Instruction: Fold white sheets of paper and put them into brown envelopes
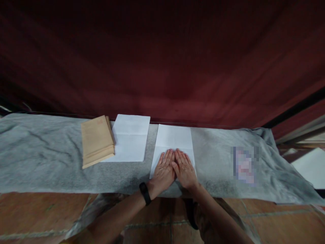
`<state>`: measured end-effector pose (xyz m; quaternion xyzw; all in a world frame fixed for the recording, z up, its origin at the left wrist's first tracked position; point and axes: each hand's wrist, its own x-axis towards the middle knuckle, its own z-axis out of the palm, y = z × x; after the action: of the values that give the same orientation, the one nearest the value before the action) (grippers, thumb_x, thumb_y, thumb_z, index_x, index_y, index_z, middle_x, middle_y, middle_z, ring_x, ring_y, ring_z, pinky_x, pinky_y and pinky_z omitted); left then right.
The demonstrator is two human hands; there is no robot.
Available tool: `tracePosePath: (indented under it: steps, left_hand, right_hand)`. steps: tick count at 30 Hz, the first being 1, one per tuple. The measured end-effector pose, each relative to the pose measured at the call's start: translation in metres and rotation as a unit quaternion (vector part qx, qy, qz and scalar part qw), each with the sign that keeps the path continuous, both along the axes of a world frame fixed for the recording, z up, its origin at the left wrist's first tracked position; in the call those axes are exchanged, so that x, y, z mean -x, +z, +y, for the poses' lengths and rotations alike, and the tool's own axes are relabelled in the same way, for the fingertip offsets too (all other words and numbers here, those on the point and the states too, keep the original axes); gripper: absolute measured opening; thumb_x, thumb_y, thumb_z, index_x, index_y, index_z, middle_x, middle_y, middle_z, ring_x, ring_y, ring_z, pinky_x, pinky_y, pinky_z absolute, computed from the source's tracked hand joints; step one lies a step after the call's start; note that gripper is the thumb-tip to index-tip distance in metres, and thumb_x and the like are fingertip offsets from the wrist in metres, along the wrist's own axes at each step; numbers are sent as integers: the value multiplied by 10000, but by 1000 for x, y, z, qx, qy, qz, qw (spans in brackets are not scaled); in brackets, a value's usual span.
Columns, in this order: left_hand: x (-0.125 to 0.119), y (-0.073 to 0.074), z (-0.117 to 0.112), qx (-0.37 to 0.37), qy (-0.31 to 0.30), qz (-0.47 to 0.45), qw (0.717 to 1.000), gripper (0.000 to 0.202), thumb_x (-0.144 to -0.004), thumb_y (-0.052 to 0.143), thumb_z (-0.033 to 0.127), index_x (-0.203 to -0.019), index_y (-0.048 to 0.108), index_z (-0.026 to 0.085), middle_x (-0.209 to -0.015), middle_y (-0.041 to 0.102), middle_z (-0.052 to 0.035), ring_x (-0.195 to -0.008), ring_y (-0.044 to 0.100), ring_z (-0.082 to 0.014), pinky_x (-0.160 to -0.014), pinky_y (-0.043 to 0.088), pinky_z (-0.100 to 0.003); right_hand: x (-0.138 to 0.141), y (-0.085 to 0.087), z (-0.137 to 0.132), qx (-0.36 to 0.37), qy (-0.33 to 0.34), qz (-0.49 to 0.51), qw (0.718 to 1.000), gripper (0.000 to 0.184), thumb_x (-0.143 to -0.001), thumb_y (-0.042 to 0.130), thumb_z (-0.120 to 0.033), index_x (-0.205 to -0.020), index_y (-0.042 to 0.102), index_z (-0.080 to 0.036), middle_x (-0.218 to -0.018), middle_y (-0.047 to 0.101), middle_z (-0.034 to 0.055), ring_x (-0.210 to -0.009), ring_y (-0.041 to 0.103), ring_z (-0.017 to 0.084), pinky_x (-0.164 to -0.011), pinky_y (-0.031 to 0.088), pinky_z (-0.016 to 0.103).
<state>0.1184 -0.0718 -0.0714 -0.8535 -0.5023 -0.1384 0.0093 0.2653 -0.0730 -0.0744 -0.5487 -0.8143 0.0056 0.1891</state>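
A white sheet of paper (174, 135) with creases across it lies in front of me on a grey cloth. My left hand (164, 168) rests flat on its near half, fingers stretched out and pointing away from me. Beside it, my right hand (184, 167) lies flat too, its thumb touching the left hand. Both palms cover part of the sheet. To the left is a stack of white paper (130, 145), its top sheet creased across. A stack of brown envelopes (98, 139) overlaps that paper's left edge.
The grey cloth (50, 152) covers a long narrow surface. A dark red curtain (162, 67) hangs behind it. At the right lies a pixelated, blurred item (245, 166). A white sheet-like object (309, 167) shows at the far right. Terracotta tiles (38, 213) form the floor.
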Motion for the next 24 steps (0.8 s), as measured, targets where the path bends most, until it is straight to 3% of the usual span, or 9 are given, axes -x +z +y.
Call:
tracePosePath:
  steps: [6, 12, 18, 24]
  left_hand:
    - [15, 8, 4, -23, 47, -10, 999, 610, -1026, 338, 340, -1537, 270, 14, -1594, 335, -228, -1521, 236, -287, -1223, 284, -496]
    - [21, 14, 2, -13, 51, 11, 999, 654, -1020, 368, 431, -1513, 328, 3, -1591, 335, -232, -1518, 236, -302, -1246, 218, -504]
    - [17, 14, 2, 3, 43, 27, 999, 685, -1010, 385, 436, -1501, 338, -38, -1586, 322, -252, -1523, 211, -314, -1261, 160, -515]
    - [15, 11, 2, 6, 36, 20, 999, 679, -1008, 404, 399, -1506, 314, -54, -1566, 346, -271, -1517, 230, -326, -1256, 150, -540]
  right_hand:
    - [-22, -8, 3, -43, -60, -42, 996, 589, -1066, 304, -413, -1548, 337, -76, -1580, 394, 182, -1470, 364, 269, -1205, 285, 464]
    - [-37, -14, 4, -50, -79, -59, 994, 646, -1057, 302, -462, -1554, 308, -50, -1577, 388, 210, -1455, 380, 296, -1190, 303, 472]
    - [-49, -19, 4, -54, -107, -64, 991, 706, -1048, 260, -516, -1558, 282, -29, -1558, 398, 252, -1426, 412, 341, -1155, 346, 519]
    - [-42, -9, 8, -70, -130, -35, 988, 679, -1054, 264, -463, -1559, 265, -9, -1560, 369, 286, -1451, 368, 380, -1147, 342, 576]
